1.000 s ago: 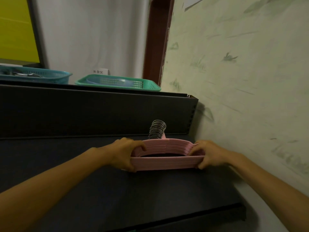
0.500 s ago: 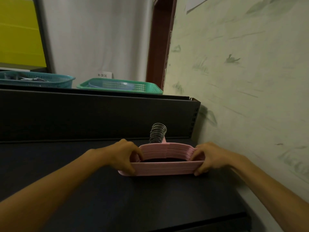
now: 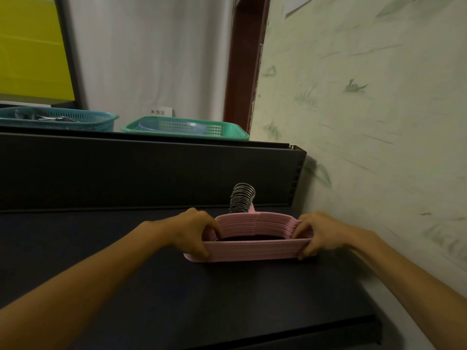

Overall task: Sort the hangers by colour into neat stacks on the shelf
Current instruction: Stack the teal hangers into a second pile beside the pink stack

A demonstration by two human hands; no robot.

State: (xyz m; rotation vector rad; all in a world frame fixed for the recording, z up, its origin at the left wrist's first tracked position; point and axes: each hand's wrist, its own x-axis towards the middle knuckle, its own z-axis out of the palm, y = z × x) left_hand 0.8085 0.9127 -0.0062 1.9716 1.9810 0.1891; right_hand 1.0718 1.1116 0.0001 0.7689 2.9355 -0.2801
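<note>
From the head view, the pile of pink hangers [image 3: 252,245] sits on the dark shelf [image 3: 227,299], near the wall [image 3: 366,122] on the right. The left hand [image 3: 195,236] grips the left end of the pile and the right hand [image 3: 317,234] grips the right end, fingers curled round it. To do this well, I think both hands should squeeze evenly so every edge lines up. The long side of the pile runs left to right. The metal hooks [image 3: 242,199] point away, toward the back of the shelf.

Dark shelf [image 3: 156,294] with 1 stack of pink hangers [image 3: 252,251] on it
</note>
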